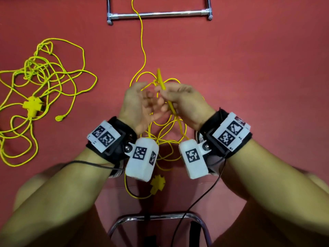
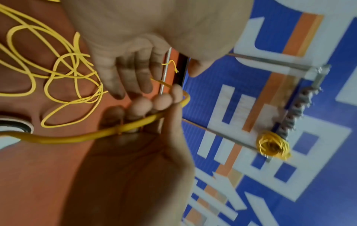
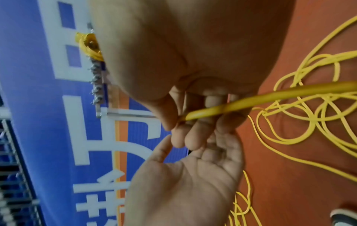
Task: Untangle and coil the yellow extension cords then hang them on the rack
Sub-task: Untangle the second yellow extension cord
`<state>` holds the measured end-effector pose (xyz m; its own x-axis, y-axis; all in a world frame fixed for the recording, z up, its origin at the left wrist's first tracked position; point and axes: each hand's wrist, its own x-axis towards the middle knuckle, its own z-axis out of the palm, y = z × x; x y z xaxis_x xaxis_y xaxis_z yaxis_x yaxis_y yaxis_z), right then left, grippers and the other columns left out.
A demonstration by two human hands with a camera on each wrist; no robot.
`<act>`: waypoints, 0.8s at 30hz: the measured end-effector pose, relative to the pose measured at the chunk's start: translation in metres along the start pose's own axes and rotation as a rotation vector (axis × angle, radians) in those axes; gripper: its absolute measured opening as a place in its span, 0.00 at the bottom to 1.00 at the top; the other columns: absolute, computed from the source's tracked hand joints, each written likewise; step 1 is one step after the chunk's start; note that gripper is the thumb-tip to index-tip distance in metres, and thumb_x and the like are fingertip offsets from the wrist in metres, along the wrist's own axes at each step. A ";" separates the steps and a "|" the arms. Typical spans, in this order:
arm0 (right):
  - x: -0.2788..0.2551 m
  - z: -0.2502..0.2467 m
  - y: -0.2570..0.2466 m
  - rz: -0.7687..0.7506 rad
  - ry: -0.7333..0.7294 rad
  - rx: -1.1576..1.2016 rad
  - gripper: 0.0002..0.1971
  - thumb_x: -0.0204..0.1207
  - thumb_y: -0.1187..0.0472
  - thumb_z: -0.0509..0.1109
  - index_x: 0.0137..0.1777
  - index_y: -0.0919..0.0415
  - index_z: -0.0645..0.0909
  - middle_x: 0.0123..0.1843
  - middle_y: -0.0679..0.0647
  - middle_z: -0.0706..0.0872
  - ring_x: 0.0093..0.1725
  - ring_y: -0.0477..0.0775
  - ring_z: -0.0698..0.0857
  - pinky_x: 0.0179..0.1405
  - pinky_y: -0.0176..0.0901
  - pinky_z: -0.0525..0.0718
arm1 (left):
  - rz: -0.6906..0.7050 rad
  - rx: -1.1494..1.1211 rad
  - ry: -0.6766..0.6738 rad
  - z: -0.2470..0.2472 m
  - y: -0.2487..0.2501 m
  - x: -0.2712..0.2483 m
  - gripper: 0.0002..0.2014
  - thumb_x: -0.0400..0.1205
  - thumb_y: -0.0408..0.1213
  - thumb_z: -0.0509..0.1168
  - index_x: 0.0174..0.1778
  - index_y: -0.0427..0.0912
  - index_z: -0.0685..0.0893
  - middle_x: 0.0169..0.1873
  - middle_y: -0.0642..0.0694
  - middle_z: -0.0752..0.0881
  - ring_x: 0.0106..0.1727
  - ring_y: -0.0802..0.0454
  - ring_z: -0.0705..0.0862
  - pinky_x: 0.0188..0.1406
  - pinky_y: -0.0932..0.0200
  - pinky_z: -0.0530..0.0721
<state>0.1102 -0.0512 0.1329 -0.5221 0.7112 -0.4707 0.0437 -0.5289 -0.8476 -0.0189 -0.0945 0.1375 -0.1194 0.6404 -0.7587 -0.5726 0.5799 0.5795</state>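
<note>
I hold both hands up over loose loops of yellow cord (image 1: 165, 139) on the red floor. My right hand (image 1: 179, 98) (image 3: 185, 116) grips a stretch of this cord (image 1: 161, 81) (image 3: 251, 100) between thumb and curled fingers. Beside it, my left hand (image 1: 140, 102) (image 2: 135, 71) has its fingers straight and holds nothing. The cord's cross-shaped socket (image 1: 157, 183) lies below my wrists. A second, tangled yellow cord (image 1: 44, 77) with its socket (image 1: 33, 105) lies at the left. The rack's base (image 1: 160, 15) stands ahead. One coiled cord (image 2: 273, 145) hangs on its hooks (image 2: 297, 107).
A strand of the cord runs from my hands across the rack's base bar and out of view. A chrome chair frame (image 1: 156, 216) is under my forearms. Black camera cables (image 1: 195, 202) hang from my wrists. A blue patterned wall (image 2: 289, 183) stands behind the rack.
</note>
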 end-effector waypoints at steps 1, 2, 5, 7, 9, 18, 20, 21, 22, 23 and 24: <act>-0.003 0.001 0.001 -0.001 -0.054 -0.045 0.08 0.84 0.74 0.61 0.54 0.71 0.83 0.26 0.48 0.85 0.22 0.41 0.81 0.22 0.29 0.76 | -0.006 -0.063 0.001 -0.001 0.002 0.002 0.20 0.85 0.54 0.54 0.42 0.40 0.77 0.26 0.45 0.79 0.23 0.48 0.78 0.29 0.58 0.82; -0.005 0.002 0.004 -0.008 -0.104 -0.094 0.10 0.82 0.77 0.62 0.57 0.77 0.82 0.25 0.48 0.85 0.22 0.40 0.81 0.23 0.27 0.76 | -0.027 -0.081 -0.010 -0.003 0.004 0.005 0.23 0.85 0.58 0.52 0.43 0.39 0.77 0.24 0.46 0.78 0.22 0.48 0.76 0.25 0.59 0.79; -0.013 0.005 0.007 -0.022 -0.327 -0.218 0.16 0.74 0.80 0.69 0.62 0.77 0.82 0.26 0.47 0.87 0.24 0.39 0.82 0.27 0.26 0.77 | -0.053 -0.107 -0.041 -0.010 0.010 0.013 0.26 0.86 0.60 0.53 0.41 0.39 0.78 0.27 0.46 0.85 0.26 0.49 0.84 0.23 0.60 0.83; -0.017 0.004 0.008 0.001 -0.449 -0.341 0.13 0.70 0.75 0.74 0.54 0.67 0.88 0.28 0.53 0.87 0.27 0.47 0.81 0.30 0.32 0.77 | -0.049 -0.152 -0.036 -0.012 0.012 0.016 0.22 0.89 0.55 0.53 0.41 0.40 0.77 0.21 0.51 0.81 0.22 0.56 0.81 0.24 0.66 0.82; -0.017 0.002 0.010 0.010 -0.482 -0.532 0.08 0.70 0.73 0.73 0.45 0.63 0.91 0.31 0.65 0.83 0.31 0.56 0.74 0.31 0.40 0.72 | -0.037 -0.152 -0.007 -0.010 0.012 0.016 0.18 0.90 0.49 0.53 0.42 0.42 0.77 0.18 0.55 0.73 0.18 0.61 0.73 0.20 0.70 0.76; 0.010 -0.016 0.008 0.279 0.211 0.053 0.23 0.86 0.41 0.55 0.47 0.59 0.81 0.25 0.50 0.83 0.28 0.53 0.80 0.37 0.45 0.77 | 0.041 0.339 -0.292 0.005 -0.001 -0.010 0.05 0.80 0.32 0.63 0.41 0.38 0.83 0.26 0.45 0.82 0.28 0.51 0.81 0.26 0.62 0.79; 0.011 -0.014 0.007 0.232 0.193 0.135 0.20 0.86 0.45 0.60 0.47 0.61 0.82 0.28 0.51 0.86 0.27 0.54 0.78 0.32 0.43 0.73 | -0.004 0.426 -0.383 0.006 -0.007 -0.014 0.03 0.76 0.32 0.65 0.42 0.35 0.82 0.27 0.41 0.84 0.29 0.50 0.84 0.27 0.61 0.82; 0.012 -0.013 0.007 0.194 0.194 0.153 0.15 0.86 0.51 0.62 0.48 0.63 0.82 0.30 0.52 0.87 0.27 0.54 0.79 0.32 0.43 0.73 | -0.045 0.463 -0.409 0.006 -0.010 -0.014 0.06 0.75 0.34 0.65 0.43 0.35 0.82 0.29 0.40 0.85 0.31 0.49 0.86 0.31 0.59 0.84; 0.012 -0.012 0.007 0.153 0.186 0.153 0.11 0.86 0.57 0.63 0.50 0.65 0.82 0.30 0.52 0.87 0.26 0.53 0.80 0.31 0.43 0.76 | -0.095 0.493 -0.416 0.004 -0.010 -0.013 0.08 0.75 0.36 0.65 0.43 0.35 0.83 0.31 0.40 0.86 0.34 0.48 0.87 0.37 0.55 0.84; 0.011 -0.010 0.007 0.113 0.171 0.137 0.09 0.87 0.62 0.62 0.51 0.65 0.81 0.30 0.52 0.86 0.25 0.50 0.81 0.29 0.41 0.78 | -0.144 0.517 -0.406 0.002 -0.009 -0.011 0.10 0.75 0.39 0.64 0.43 0.35 0.84 0.34 0.40 0.87 0.38 0.47 0.87 0.41 0.52 0.83; 0.010 -0.009 0.008 0.072 0.151 0.097 0.09 0.87 0.64 0.61 0.50 0.65 0.81 0.30 0.52 0.85 0.24 0.49 0.81 0.27 0.40 0.78 | -0.179 0.533 -0.386 0.001 -0.006 -0.009 0.12 0.74 0.41 0.63 0.42 0.36 0.84 0.35 0.41 0.88 0.40 0.45 0.87 0.43 0.51 0.82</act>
<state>0.1132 -0.0440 0.1194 -0.3868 0.7273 -0.5669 -0.0102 -0.6181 -0.7860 -0.0136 -0.1036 0.1407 0.2943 0.5879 -0.7535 -0.0675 0.7992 0.5973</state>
